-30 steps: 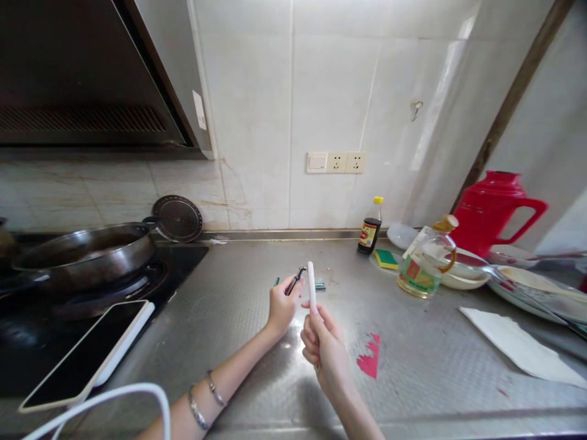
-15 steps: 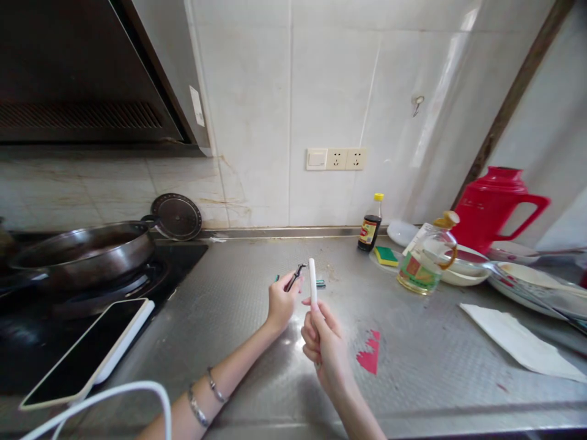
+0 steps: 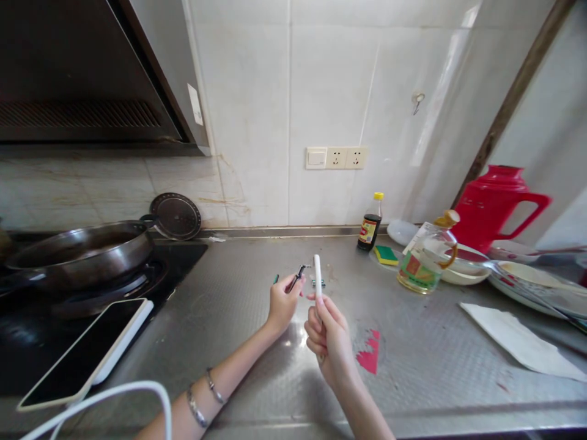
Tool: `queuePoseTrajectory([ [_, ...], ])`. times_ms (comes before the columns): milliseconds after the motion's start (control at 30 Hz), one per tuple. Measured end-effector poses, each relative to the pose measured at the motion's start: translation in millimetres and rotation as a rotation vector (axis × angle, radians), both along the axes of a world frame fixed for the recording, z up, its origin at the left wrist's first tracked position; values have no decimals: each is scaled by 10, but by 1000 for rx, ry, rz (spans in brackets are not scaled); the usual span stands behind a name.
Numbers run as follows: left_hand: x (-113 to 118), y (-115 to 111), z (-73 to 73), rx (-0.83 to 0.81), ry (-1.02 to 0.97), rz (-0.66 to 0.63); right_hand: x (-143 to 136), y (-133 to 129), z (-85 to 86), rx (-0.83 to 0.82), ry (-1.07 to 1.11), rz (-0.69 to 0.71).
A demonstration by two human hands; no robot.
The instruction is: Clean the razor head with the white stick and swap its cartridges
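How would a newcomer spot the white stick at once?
Start at the steel countertop and find the right hand over its middle. The white stick juts from between that hand's thumb and fingers, pointing away from the person. Its plain white, blunt-ended length sets it apart from the slim black tool in the left hand.

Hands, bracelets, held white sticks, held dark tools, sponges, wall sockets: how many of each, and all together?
Left hand and right hand: 2
Bracelets: 2
White stick: 1
Dark tool: 1
Sponge: 1
Wall sockets: 2
Total: 9
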State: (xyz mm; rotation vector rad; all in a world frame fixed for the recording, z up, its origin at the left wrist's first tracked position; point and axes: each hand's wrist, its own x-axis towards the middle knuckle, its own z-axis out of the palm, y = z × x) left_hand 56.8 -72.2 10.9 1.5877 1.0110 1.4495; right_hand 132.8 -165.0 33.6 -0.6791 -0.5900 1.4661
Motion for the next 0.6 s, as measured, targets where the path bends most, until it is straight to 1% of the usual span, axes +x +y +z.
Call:
queuePoseTrajectory([
  [100, 4, 7, -3, -25, -22, -26, -61, -41, -55, -44, -8, 34],
  [200, -12, 42, -25, -47, -59, -10, -137, -115, -144, -83, -8, 82],
  [267, -22, 63, -34, -59, -78, -18, -126, -127, -156, -67, 14, 63],
  [367, -23, 60, -25, -102, -112, -50, -12, -58, -97, -14, 43, -15],
  [433, -13, 33, -8, -145, -157, -68, 75, 15, -39, 5, 53, -28],
  [533, 7, -28, 22, -228, -258, -127, 138, 99, 15, -1, 132, 52],
  [600, 18, -65, 44, -304, -351, -216, 122, 111, 18, -35, 249, 145],
])
